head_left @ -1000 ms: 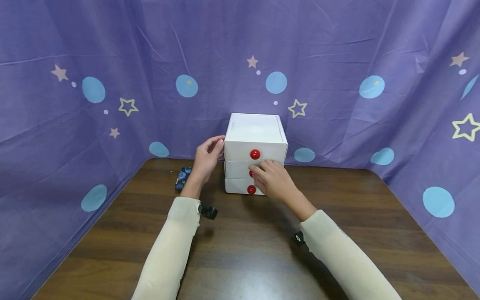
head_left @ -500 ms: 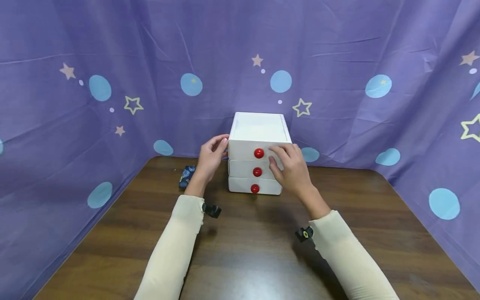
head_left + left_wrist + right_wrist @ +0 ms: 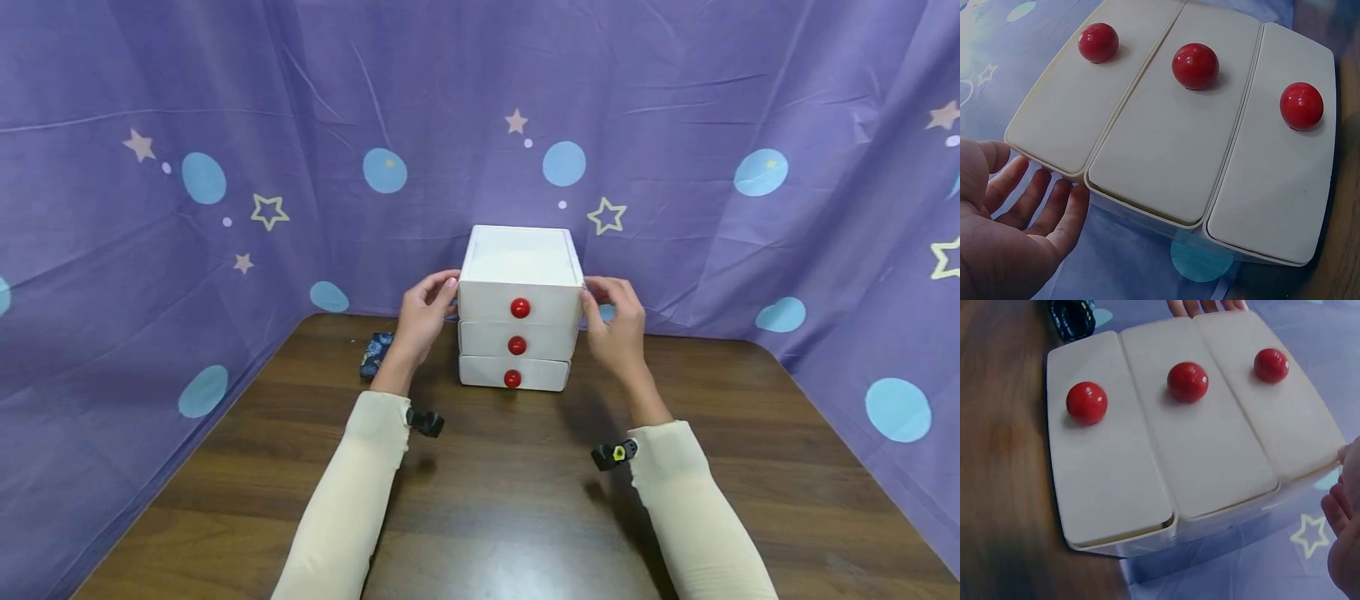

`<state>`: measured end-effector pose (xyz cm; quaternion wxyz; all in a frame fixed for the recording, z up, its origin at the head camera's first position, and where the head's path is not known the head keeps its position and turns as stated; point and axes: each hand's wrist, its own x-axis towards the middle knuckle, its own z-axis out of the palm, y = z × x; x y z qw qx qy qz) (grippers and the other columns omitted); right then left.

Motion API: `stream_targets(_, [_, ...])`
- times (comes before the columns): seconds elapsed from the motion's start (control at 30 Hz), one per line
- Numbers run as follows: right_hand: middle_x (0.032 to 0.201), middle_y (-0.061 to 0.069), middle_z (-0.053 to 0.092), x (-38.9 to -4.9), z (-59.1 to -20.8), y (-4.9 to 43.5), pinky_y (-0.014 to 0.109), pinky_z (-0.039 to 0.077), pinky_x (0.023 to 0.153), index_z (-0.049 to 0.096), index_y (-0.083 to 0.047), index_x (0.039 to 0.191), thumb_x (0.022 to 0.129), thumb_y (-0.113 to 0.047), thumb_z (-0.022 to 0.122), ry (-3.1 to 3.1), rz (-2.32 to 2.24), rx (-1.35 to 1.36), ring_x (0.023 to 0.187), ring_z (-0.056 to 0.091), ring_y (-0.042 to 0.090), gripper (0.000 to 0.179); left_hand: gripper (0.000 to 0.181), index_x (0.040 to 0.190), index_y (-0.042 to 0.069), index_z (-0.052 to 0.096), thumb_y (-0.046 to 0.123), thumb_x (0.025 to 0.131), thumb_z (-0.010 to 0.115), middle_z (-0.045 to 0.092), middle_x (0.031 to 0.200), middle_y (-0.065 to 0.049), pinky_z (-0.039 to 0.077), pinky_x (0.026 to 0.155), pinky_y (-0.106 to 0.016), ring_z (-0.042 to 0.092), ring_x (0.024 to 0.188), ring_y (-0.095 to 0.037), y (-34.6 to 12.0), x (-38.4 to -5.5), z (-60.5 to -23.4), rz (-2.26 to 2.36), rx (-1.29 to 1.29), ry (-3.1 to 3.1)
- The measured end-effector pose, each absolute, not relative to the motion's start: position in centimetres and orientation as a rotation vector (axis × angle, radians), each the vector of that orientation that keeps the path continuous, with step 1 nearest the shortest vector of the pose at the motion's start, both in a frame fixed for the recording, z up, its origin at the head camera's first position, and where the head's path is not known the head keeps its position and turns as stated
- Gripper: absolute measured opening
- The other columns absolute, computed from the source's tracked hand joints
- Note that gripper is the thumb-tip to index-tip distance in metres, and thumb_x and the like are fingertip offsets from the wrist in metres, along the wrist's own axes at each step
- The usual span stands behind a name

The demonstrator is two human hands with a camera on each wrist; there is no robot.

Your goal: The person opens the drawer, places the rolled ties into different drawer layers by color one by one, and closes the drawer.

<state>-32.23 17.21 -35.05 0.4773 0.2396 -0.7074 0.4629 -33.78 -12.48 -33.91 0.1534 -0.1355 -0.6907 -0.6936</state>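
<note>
A small white drawer unit stands on the table, with three drawers stacked and all pushed in. Each drawer front bears one round red knob, such as the middle knob. My left hand touches the unit's upper left side, its fingers loosely bent and the thumb near the front edge. On the opposite side my right hand rests by the top drawer's right edge, thumb toward the front. The right wrist view shows only part of that hand, at its right border. Neither hand touches a knob.
A dark blue patterned object lies on the table left of the unit, partly behind my left wrist. The brown wooden table extends toward me. A purple curtain with stars and dots hangs close behind the unit.
My right hand has left the middle knob, moved up and right across the front, and come to the unit's right side. The left hand stays at the left side.
</note>
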Motion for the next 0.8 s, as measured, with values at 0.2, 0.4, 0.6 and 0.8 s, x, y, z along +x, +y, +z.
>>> stream_targets(0.2, [0.102, 0.03, 0.07, -30.5, -34.7, 17.4, 0.02, 0.055, 0.08, 0.069, 0.017, 0.111, 0.093, 0.012, 0.066, -1.746, 1.413, 0.538, 0.089, 0.065, 0.04, 0.019, 0.035, 0.133, 0.003, 0.065, 0.024, 0.105, 0.061, 0.066, 0.125, -0.015, 0.056, 0.096, -0.048, 0.063, 0.111, -0.021, -12.0, -33.8, -34.1, -1.999, -0.399, -1.972])
stream_targets(0.4, [0.105, 0.036, 0.069, -29.0, -33.2, 17.6, 0.016, 0.056, 0.08, 0.067, 0.019, 0.113, 0.092, 0.012, 0.067, -1.794, 1.583, 0.5, 0.088, 0.071, 0.021, 0.021, 0.036, 0.133, 0.005, 0.066, 0.026, 0.105, 0.061, 0.066, 0.126, -0.014, 0.056, 0.096, -0.046, 0.063, 0.114, -0.022, -11.7, -33.8, -34.0, -1.999, -0.393, -1.976])
stream_targets(0.6, [0.108, 0.036, 0.068, -29.0, -32.9, 17.4, 0.02, 0.057, 0.083, 0.067, 0.019, 0.114, 0.09, 0.013, 0.07, -1.825, 1.625, 0.502, 0.091, 0.071, 0.014, 0.025, 0.036, 0.134, 0.005, 0.065, 0.027, 0.105, 0.061, 0.065, 0.126, -0.013, 0.058, 0.094, -0.04, 0.062, 0.114, -0.021, -12.4, -33.5, -33.9, -1.98, -0.385, -2.007])
stream_targets(0.8, [0.108, 0.035, 0.069, -29.1, -32.8, 17.0, 0.02, 0.056, 0.083, 0.068, 0.017, 0.115, 0.091, 0.011, 0.07, -1.842, 1.615, 0.482, 0.093, 0.072, 0.022, 0.025, 0.035, 0.126, -0.003, 0.066, 0.025, 0.106, 0.06, 0.067, 0.118, -0.018, 0.059, 0.093, -0.041, 0.064, 0.106, -0.023, -13.4, -33.0, -33.8, -1.895, -0.394, -2.083])
